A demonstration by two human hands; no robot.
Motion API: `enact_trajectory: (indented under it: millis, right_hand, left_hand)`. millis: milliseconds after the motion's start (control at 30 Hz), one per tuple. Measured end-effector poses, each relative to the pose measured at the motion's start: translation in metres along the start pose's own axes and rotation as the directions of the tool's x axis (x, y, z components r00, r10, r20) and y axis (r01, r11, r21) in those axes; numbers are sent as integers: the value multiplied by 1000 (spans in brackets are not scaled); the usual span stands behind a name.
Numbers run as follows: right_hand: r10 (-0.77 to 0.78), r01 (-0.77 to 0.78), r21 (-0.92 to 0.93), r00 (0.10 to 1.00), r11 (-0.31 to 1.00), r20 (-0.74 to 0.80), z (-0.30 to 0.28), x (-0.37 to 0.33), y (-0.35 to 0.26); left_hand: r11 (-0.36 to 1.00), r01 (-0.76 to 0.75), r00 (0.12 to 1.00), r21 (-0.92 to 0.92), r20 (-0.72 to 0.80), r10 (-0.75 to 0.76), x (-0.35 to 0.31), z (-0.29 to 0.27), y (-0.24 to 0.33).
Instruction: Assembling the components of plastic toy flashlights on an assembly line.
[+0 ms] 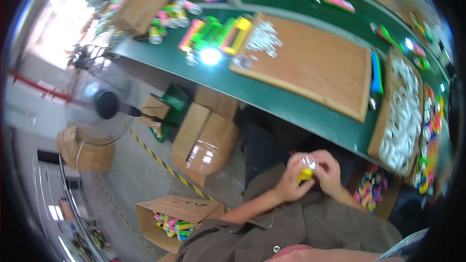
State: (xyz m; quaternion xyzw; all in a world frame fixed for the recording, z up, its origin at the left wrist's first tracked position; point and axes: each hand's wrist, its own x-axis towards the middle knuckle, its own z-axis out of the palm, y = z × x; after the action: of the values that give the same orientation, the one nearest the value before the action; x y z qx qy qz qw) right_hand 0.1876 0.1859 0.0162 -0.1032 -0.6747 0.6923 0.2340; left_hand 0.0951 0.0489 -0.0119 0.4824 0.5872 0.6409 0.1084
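Note:
Close to my lap, just off the table edge, both hands are closed around a small yellow torch-like piece [306, 174] with a clear, shiny end. My left hand [290, 184] wraps its yellow body. The fingers of my right hand [328, 171] pinch at the shiny end. Much of the piece is hidden by my fingers. Beyond my hands on the green table [204, 75] lies a wood-framed board [310, 63], with a heap of small white parts [263, 38] at its left end.
Left of the board lie several green, pink and yellow torches [213, 34], with a bright light glowing there. A carton of white loops [403, 116] stands at the right. A fan [107, 104], taped carton [206, 140] and open carton of colourful pieces [182, 208] stand left.

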Motion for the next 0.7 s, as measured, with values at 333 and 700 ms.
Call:
enact_trajectory:
  millis: [333,700]
  right_hand:
    - [-9,-29,-266,990,964,-138,4,41,-15]
    - [26,-48,-233,995,971,-98,-7,51,-7]
  left_hand:
    - [966,19,995,259,92,-45,33,10,7]
    - [979,-38,999,202,21,34,29,29,4]
